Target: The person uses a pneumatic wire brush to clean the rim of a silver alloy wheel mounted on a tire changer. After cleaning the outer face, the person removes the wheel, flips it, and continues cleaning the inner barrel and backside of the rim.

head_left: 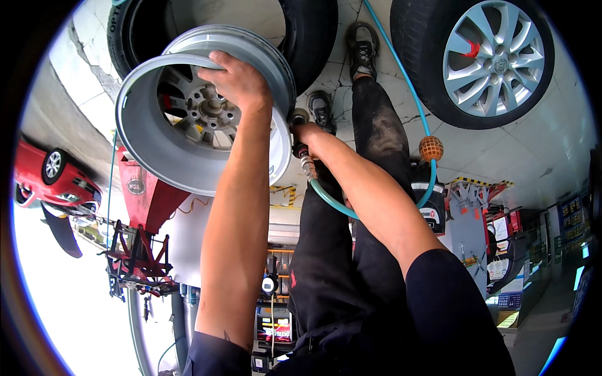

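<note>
My left hand grips the upper edge of a bare silver alloy rim, fingers curled over its lip. The rim's spokes and hub face me. My right hand is closed around a small air tool at the rim's right edge, where a metal fitting joins a teal hose. The hose loops under my forearm, passes an orange ball and runs off across the floor. My dark trousers and shoes show behind the arms.
A loose black tyre lies just behind the rim. A mounted wheel with a silver alloy lies on the tiled floor to the right. A red tyre machine stands under the rim, a red car at the left, and shop shelves at the right.
</note>
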### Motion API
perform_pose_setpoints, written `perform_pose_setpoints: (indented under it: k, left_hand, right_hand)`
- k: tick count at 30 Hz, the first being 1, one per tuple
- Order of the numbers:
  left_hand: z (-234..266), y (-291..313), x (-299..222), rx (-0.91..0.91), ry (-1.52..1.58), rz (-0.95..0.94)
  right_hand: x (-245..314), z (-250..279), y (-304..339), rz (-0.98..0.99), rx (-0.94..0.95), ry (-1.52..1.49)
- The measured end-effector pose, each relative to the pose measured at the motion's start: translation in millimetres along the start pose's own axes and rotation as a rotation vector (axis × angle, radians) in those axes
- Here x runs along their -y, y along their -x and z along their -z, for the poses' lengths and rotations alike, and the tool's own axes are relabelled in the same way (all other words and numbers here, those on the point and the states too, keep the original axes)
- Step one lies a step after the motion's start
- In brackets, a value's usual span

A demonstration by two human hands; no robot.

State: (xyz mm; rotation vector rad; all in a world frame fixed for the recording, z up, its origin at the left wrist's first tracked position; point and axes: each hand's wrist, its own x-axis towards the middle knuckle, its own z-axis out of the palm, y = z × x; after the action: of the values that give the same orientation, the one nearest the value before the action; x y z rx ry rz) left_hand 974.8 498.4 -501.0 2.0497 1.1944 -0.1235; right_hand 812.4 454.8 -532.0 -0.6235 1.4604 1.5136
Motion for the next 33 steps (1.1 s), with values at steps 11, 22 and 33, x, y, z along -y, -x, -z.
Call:
perform_pose_setpoints:
  k: [11, 22, 33]
  left_hand:
    - [1.8, 0.3, -4.7, 0.003, 0.061, 0.041]
    - [-2.2, -4.3, 3.8, 0.038, 0.128, 0.015]
    - [-2.7, 4.8, -14.6, 0.056, 0.125, 0.134]
  right_hand:
    - [31.9, 2.7, 20.0, 0.04, -0.073, 0.008]
    - [-11.8, -15.0, -13.4, -0.089, 0.1, 0.015]
    - [12.1, 54.4, 49.2, 0.209, 0.081, 0.042]
